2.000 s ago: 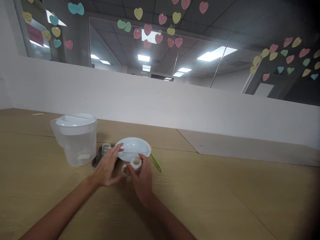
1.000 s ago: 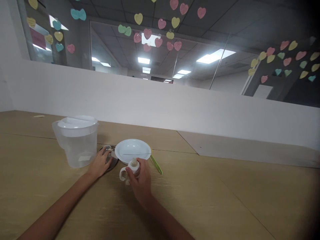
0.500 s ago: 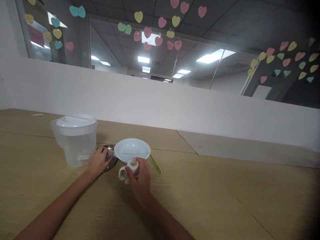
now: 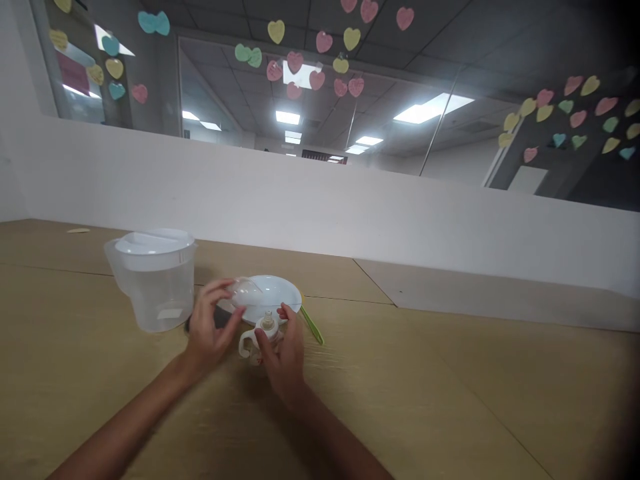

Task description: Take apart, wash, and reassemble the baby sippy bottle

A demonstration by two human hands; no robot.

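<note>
A clear domed bottle cap [image 4: 246, 291] is in my left hand [image 4: 210, 327], gripped between thumb and fingers above the left rim of the white plate [image 4: 277, 291]. My right hand [image 4: 286, 353] is closed around the right side of a baby bottle [image 4: 269, 327], which stands upright with its clear nipple on top and a white handle out to the left. The bottle is just in front of the plate. A dark round dish [image 4: 220, 318] lies partly hidden behind my left hand. Past the plate's right edge a green handle [image 4: 313, 325] sticks out.
A translucent lidded pitcher [image 4: 160, 287] stands to the left of my left hand. A small pale flat piece [image 4: 79, 231] lies at the far left of the table [image 4: 400, 387]. Behind the table runs a white wall [image 4: 300, 207] under glass with heart-shaped notes.
My left hand has lifted the clear cap from the dark round dish and brought it up and right, over the plate's edge. My right hand stays at the bottle, its fingers slightly shifted.
</note>
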